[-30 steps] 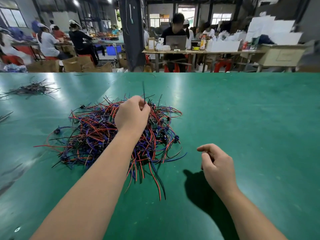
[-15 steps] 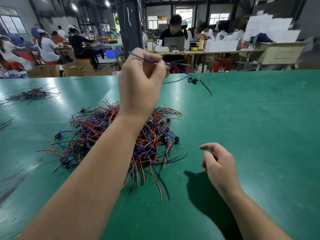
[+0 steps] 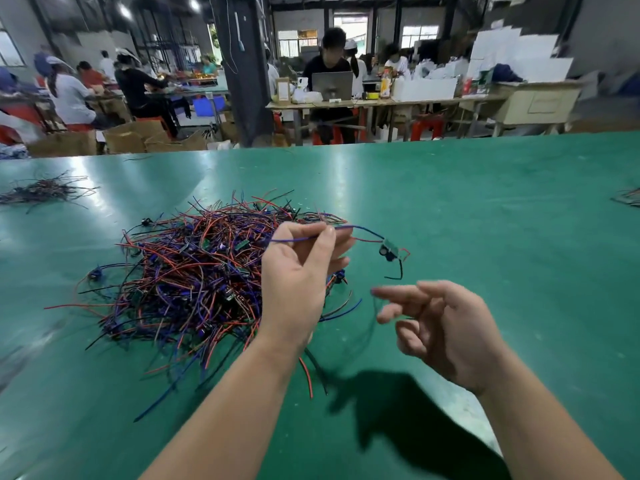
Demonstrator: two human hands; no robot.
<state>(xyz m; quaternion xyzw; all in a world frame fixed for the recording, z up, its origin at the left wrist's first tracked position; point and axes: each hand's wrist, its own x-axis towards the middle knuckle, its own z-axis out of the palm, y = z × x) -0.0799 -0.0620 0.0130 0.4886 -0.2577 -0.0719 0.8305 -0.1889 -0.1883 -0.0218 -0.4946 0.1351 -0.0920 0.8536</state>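
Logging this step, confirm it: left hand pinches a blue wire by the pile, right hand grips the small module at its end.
Wrong on the right hand: the head view shows it open below the module, not touching it. The left hand does pinch the blue wire by the pile.

Wire pile [image 3: 194,271] blocks L; room over table [image 3: 485,216] to R.

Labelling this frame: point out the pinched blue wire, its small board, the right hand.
blue wire [image 3: 298,239], head view, stretch beside the pinch.
small board [image 3: 389,251], head view, its middle.
right hand [image 3: 446,332], head view, its middle.
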